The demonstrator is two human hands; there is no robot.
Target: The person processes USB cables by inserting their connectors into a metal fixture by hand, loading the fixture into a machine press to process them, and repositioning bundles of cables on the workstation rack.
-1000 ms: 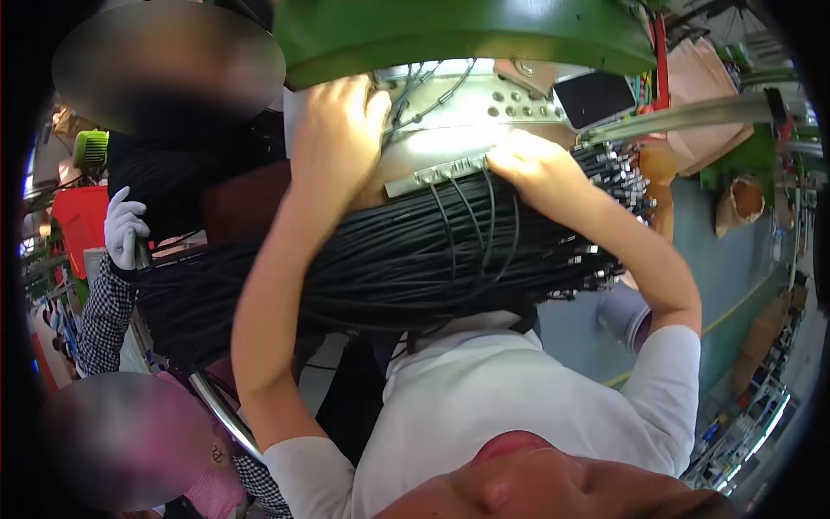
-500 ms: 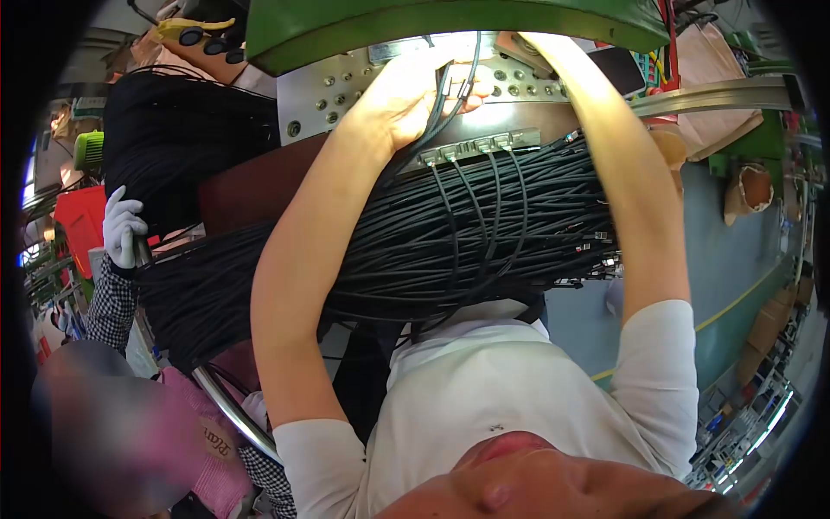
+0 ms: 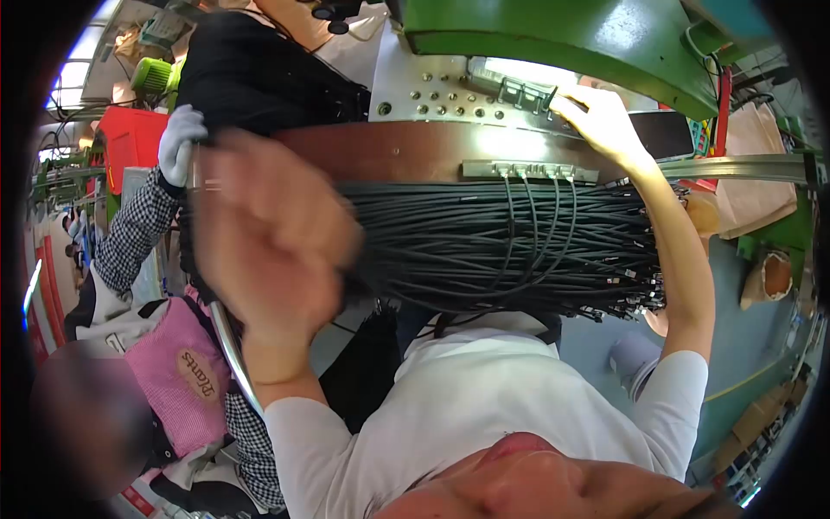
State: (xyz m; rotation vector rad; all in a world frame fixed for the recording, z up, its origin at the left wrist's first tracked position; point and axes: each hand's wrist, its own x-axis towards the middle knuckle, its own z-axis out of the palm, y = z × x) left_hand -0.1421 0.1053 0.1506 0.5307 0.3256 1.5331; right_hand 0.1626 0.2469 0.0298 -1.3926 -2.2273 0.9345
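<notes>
My left hand (image 3: 272, 233) is a motion blur over the left part of the black cable bundle (image 3: 432, 233); its fingers and anything in them cannot be made out. My right hand (image 3: 605, 125) is under the green machine, its thumb and fingertips closed at the right end of a metal fixture (image 3: 523, 93) with dark upright pieces. Below this, a metal strip (image 3: 529, 170) lies along the brown table edge (image 3: 372, 151). Several cable ends are plugged into the strip, and their cables loop down over the bundle.
The green machine body (image 3: 562, 39) overhangs a perforated metal plate (image 3: 432, 95). Another black cable pile (image 3: 259, 78) lies at upper left. Beside it, a co-worker's gloved hand (image 3: 180, 143) grips something. A metal rail (image 3: 743, 170) extends right. A phone-like dark slab (image 3: 661, 136) lies behind my right wrist.
My left hand has left the machine area, where it was among cables, and swung left and toward me. My right hand now shows at the fixture. The whole view has shifted.
</notes>
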